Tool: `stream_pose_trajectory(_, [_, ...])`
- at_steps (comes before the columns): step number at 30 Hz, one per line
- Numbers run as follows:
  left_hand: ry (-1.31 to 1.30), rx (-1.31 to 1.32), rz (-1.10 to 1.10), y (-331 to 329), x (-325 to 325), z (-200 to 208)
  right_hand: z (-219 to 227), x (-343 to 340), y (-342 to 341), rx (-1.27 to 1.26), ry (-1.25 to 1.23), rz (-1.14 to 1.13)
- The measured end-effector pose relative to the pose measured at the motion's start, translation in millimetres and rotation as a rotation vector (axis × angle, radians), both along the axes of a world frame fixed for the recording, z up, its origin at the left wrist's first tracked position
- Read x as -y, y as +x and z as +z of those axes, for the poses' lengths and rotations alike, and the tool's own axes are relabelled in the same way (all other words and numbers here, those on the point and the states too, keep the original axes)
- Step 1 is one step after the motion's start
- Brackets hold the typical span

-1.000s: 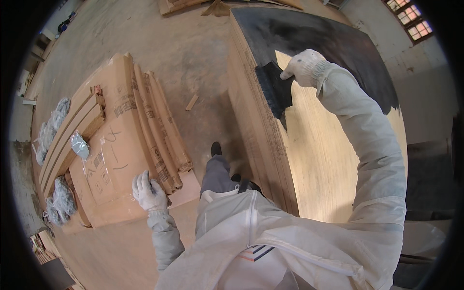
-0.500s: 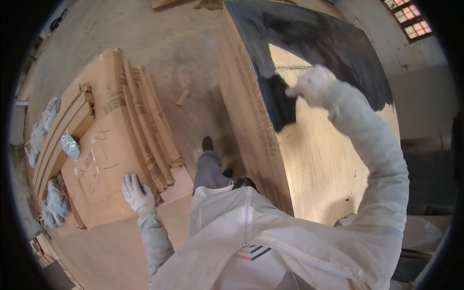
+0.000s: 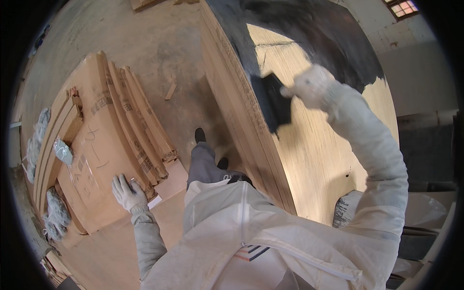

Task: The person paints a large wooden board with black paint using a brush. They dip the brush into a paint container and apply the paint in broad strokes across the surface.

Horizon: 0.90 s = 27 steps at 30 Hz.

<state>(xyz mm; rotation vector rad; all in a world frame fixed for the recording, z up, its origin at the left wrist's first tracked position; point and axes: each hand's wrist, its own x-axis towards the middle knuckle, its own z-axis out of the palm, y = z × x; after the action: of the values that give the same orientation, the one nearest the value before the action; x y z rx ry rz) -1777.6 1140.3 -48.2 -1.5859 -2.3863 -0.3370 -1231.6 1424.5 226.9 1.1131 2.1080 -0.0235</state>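
Right hand (image 3: 311, 86) clamped on black pad (image 3: 274, 102) — pad left of it, flat on plywood (image 3: 328, 159).

Open concrete floor (image 3: 159, 53) runs between the cardboard stack (image 3: 96, 145) and the tall plywood pile (image 3: 241, 121); the person's legs fill that gap lower down. Above the plywood top (image 3: 328, 159), room stays open.

The left hand (image 3: 127, 192) is gloved, lies palm down with its fingers spread, low at the person's left side, the sleeved forearm bent at the elbow. The right hand (image 3: 311, 87), also gloved, is raised far ahead on an outstretched sleeved arm, its fingers curled closed.
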Motion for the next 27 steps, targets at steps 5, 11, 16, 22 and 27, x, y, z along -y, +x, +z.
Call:
stream_pose_trajectory(5, [0.060,-0.014,-0.024,0,4,-3,9,79,31,0.126,-0.138,0.048])
stream_pose_trajectory(11, [0.017,-0.020,-0.007,3,-1,2,-6,16,22,-0.153,0.118,-0.111])
stream_pose_trajectory(16, [0.025,-0.022,-0.034,-5,3,-4,-1,34,8,0.003,-0.008,-0.136])
stream_pose_trajectory(22, [0.010,-0.036,-0.001,-1,4,-4,9,60,11,0.050,-0.076,0.061])
stream_pose_trajectory(27, [-0.001,-0.007,-0.004,0,2,-4,8,39,-3,-0.079,0.031,0.022])
